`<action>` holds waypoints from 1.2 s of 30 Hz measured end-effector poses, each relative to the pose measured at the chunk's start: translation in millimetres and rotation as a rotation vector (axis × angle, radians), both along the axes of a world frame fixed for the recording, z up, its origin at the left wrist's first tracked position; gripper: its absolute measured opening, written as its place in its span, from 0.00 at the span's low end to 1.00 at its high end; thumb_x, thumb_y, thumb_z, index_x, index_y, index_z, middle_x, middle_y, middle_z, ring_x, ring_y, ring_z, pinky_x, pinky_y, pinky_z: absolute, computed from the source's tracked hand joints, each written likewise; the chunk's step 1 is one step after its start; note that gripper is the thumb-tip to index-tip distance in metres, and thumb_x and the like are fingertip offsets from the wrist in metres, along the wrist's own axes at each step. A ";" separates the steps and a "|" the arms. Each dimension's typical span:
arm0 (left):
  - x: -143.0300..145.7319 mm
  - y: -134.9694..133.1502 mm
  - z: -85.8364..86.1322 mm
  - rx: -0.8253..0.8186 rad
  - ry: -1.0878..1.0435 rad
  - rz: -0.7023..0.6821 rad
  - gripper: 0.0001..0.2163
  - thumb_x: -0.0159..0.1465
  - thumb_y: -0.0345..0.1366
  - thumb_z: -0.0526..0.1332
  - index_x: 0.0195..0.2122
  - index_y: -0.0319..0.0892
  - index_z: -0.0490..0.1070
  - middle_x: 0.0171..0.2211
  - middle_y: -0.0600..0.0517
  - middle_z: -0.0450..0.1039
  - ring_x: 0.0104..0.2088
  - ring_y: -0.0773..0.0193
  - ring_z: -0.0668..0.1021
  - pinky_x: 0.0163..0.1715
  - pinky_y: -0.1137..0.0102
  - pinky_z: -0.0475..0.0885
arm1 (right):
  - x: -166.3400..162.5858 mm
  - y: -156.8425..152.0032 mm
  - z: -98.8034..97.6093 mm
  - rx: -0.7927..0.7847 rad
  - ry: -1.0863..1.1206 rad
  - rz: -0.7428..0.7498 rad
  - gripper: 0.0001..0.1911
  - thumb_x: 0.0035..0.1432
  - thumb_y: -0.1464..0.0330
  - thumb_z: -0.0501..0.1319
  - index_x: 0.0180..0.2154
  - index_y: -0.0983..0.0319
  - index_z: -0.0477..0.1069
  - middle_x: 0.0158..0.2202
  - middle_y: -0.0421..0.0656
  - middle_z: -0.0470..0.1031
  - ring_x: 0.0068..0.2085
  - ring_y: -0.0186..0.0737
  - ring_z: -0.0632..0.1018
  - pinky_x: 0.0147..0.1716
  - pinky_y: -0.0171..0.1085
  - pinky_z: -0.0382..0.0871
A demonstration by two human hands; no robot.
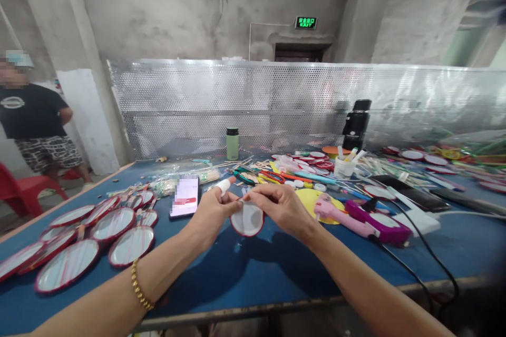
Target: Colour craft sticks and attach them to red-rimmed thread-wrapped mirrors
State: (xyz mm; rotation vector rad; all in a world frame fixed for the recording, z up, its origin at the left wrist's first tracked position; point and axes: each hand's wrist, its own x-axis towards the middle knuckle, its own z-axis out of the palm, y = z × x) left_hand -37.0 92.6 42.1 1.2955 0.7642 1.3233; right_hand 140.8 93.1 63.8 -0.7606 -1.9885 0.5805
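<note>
Between both hands hangs a small round white disc with a red rim (pixel 247 220), tilted above the blue table. My left hand (pixel 215 208), with a white wrap on one finger, pinches the disc's upper left edge. Thumb and fingers of my right hand (pixel 282 205) are closed at its upper right edge. What lies between the fingertips is partly hidden. A phone with a lit screen (pixel 185 197) stands left of my left hand. Right of my right hand lie a yellow disc (pixel 306 201) and a pink and purple glue gun (pixel 361 224).
Several red-rimmed discs (pixel 69 266) are piled at the left. Behind the hands are pliers, pens and sticks, a white cup (pixel 344 167), a green bottle (pixel 233 145) and a black flask (pixel 356 125). Black cables (pixel 430 253) cross the right side. A person (pixel 35 116) stands far left.
</note>
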 end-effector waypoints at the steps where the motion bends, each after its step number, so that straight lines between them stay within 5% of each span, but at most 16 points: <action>1: -0.4 1.5 -0.5 0.010 0.012 0.036 0.38 0.50 0.32 0.72 0.63 0.33 0.61 0.23 0.61 0.69 0.24 0.70 0.70 0.31 0.72 0.65 | -1.0 -0.2 -1.3 0.065 -0.043 -0.015 0.14 0.64 0.65 0.57 0.30 0.63 0.77 0.23 0.40 0.71 0.25 0.34 0.69 0.25 0.33 0.61; 9: -5.7 10.9 3.0 0.156 0.188 0.320 0.26 0.51 0.27 0.64 0.54 0.32 0.69 0.20 0.61 0.69 0.22 0.68 0.69 0.25 0.71 0.64 | -12.9 -3.3 -19.0 0.433 -0.342 -0.074 0.12 0.66 0.71 0.52 0.41 0.65 0.75 0.36 0.51 0.78 0.37 0.45 0.76 0.40 0.42 0.68; 16: -3.7 14.2 7.5 0.228 0.263 0.414 0.22 0.49 0.24 0.60 0.48 0.33 0.74 0.20 0.61 0.69 0.22 0.68 0.69 0.25 0.72 0.65 | -23.3 -8.2 -26.3 0.489 -0.463 -0.142 0.13 0.65 0.74 0.50 0.38 0.65 0.73 0.35 0.52 0.76 0.37 0.48 0.75 0.39 0.44 0.68; 23: -9.3 22.1 5.8 0.185 0.216 0.395 0.27 0.51 0.27 0.62 0.55 0.32 0.69 0.21 0.60 0.70 0.19 0.69 0.70 0.18 0.75 0.64 | -26.5 -7.2 -29.0 0.347 -0.334 -0.241 0.12 0.65 0.74 0.51 0.36 0.65 0.73 0.33 0.51 0.78 0.35 0.47 0.77 0.37 0.42 0.67; 29: -15.3 23.9 13.2 0.151 0.129 0.372 0.33 0.53 0.28 0.61 0.62 0.34 0.61 0.20 0.64 0.67 0.11 0.71 0.67 0.11 0.74 0.59 | -33.9 -14.5 -23.1 0.113 -0.158 -0.089 0.11 0.62 0.74 0.54 0.40 0.62 0.76 0.30 0.43 0.81 0.33 0.39 0.80 0.37 0.37 0.70; 36: -18.3 25.5 19.7 0.119 0.029 0.377 0.30 0.51 0.25 0.63 0.57 0.33 0.66 0.18 0.65 0.65 0.12 0.74 0.67 0.14 0.75 0.60 | -39.8 -0.2 -31.0 -0.184 0.099 0.069 0.10 0.59 0.67 0.60 0.39 0.62 0.78 0.37 0.44 0.84 0.41 0.43 0.83 0.42 0.39 0.74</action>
